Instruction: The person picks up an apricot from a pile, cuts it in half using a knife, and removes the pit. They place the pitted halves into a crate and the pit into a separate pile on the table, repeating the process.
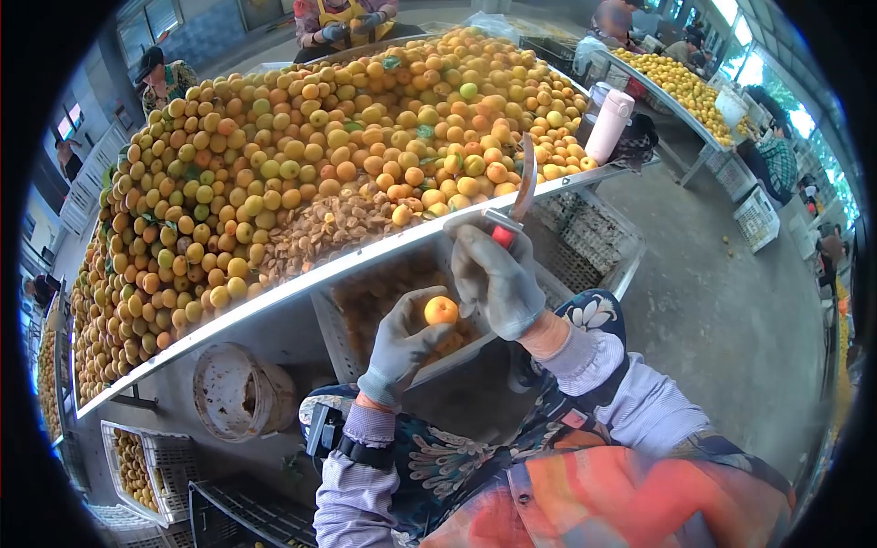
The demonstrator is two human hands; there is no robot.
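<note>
In a grey glove, my left hand [402, 340] holds an orange apricot [440, 310] between thumb and fingers, over a crate. My right hand [498, 279], also gloved, is just right of it and higher, closed around the red handle [502, 237] of a knife. The curved blade [527, 178] points up, away from the apricot. Beyond both hands a metal-edged table [301, 286] bears a big heap of yellow-orange apricots [301, 137]. A pile of brown pits [333, 224] lies near its front edge.
Below the table edge are a crate [336, 340] and an empty crate [598, 239]. A dirty white bucket [239, 393] stands at the left. A pink bottle [609, 126] is on the table's right corner. Other people work across the table and at the right.
</note>
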